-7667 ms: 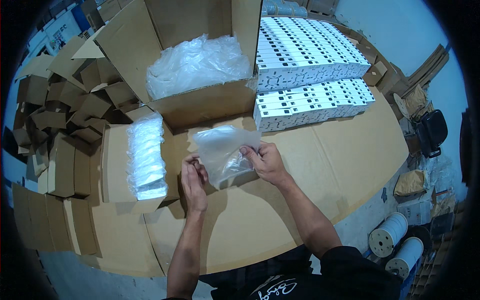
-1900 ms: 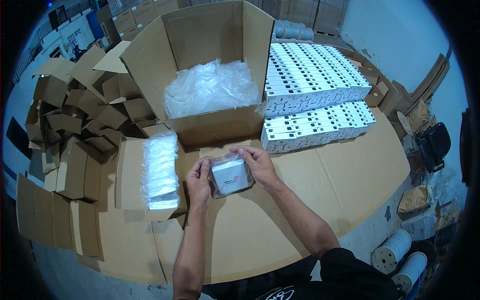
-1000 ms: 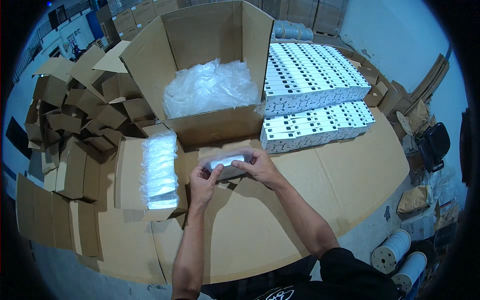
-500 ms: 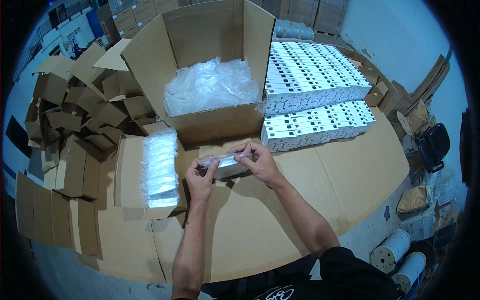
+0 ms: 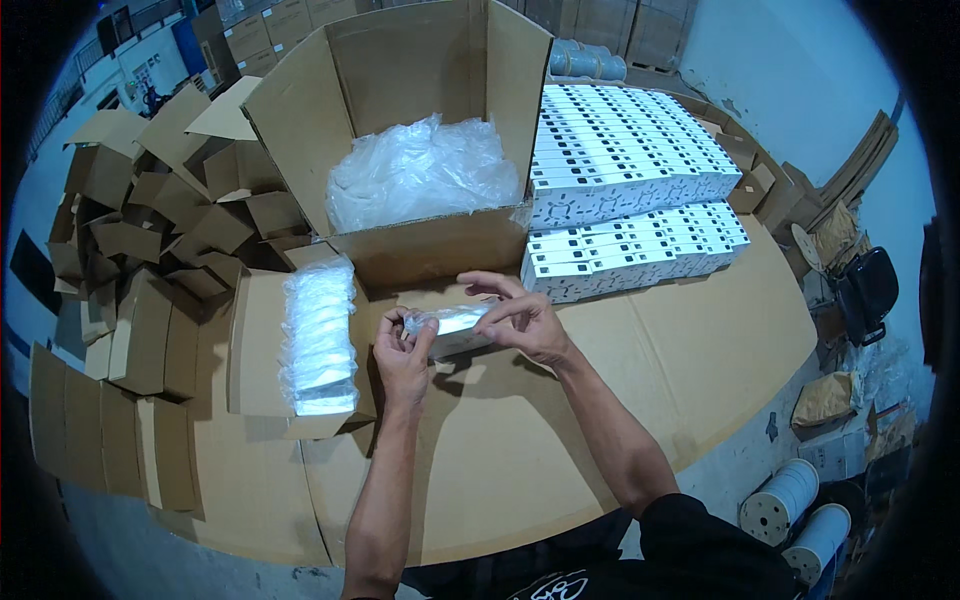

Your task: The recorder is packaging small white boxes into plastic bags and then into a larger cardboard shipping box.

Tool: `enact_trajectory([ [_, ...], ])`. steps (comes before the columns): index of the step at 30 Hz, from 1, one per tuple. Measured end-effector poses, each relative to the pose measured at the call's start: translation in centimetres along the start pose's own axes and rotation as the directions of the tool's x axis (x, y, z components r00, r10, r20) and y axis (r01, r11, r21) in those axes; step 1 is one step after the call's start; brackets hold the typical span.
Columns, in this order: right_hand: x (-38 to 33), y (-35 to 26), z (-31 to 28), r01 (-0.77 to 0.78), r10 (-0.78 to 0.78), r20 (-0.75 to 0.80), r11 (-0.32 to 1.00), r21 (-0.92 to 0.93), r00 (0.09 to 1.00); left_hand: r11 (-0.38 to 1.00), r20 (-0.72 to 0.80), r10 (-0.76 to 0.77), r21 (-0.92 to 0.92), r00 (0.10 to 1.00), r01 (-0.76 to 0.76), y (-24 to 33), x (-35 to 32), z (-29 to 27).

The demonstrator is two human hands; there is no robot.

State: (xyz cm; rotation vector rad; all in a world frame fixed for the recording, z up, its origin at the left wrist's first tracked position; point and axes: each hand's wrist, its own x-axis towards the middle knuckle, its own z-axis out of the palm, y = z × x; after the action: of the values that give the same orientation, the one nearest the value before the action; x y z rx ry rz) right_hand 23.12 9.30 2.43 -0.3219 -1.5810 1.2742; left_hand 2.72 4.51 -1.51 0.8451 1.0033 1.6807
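A small white box [image 5: 458, 322] in a clear plastic bag is held just above the cardboard-covered table, in front of the large carton. My left hand [image 5: 403, 362] grips its left end, the thumb pressed on the near side and the fingers behind. At the right end is my right hand [image 5: 528, 322], its fingers spread and lifted, with a fingertip close to or touching the plastic; the exact contact cannot be made out. Left of my hands, an open brown box [image 5: 262, 345] holds a row of bagged white boxes [image 5: 320, 335].
A large open carton [image 5: 430, 250] with clear plastic bags [image 5: 420, 175] stands at the far middle. Stacked white boxes [image 5: 635, 190] rise beside it on the right. Empty brown boxes [image 5: 150, 240] pile up at the left. Cable spools [image 5: 780, 505] sit low at the right.
My right hand has loosened its pinch on the box's right end, and its fingers have spread and lifted. My left hand keeps its grip almost in place.
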Motion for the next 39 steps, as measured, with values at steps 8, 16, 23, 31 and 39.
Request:
enact_trajectory([
  [8,-0.2,-0.5,1.1,-0.32,0.328,-0.047,0.863,-0.391,0.943,0.981,-0.002,0.123,0.152,0.992,-0.122,2.0,-0.6,1.4],
  [16,-0.5,0.1,1.1,-0.269,0.265,-0.075,0.848,-0.457,0.961,0.278,0.539,0.519,0.627,0.663,-0.728,4.4,-0.6,0.7],
  [23,-0.3,-0.3,1.2,-0.271,0.276,-0.071,0.811,-0.518,0.959,0.458,0.418,0.399,0.681,0.816,-0.572,4.0,-1.2,1.0],
  [31,-0.3,-1.4,1.7,-0.096,0.138,0.007,0.721,-0.686,0.99,0.823,0.275,0.055,0.532,0.96,-0.199,2.0,-0.5,-0.5],
  [39,-0.1,-2.4,2.2,-0.023,0.196,0.137,0.648,-0.762,0.971,0.844,0.265,0.032,0.51,0.964,-0.168,1.6,-0.8,-0.6],
])
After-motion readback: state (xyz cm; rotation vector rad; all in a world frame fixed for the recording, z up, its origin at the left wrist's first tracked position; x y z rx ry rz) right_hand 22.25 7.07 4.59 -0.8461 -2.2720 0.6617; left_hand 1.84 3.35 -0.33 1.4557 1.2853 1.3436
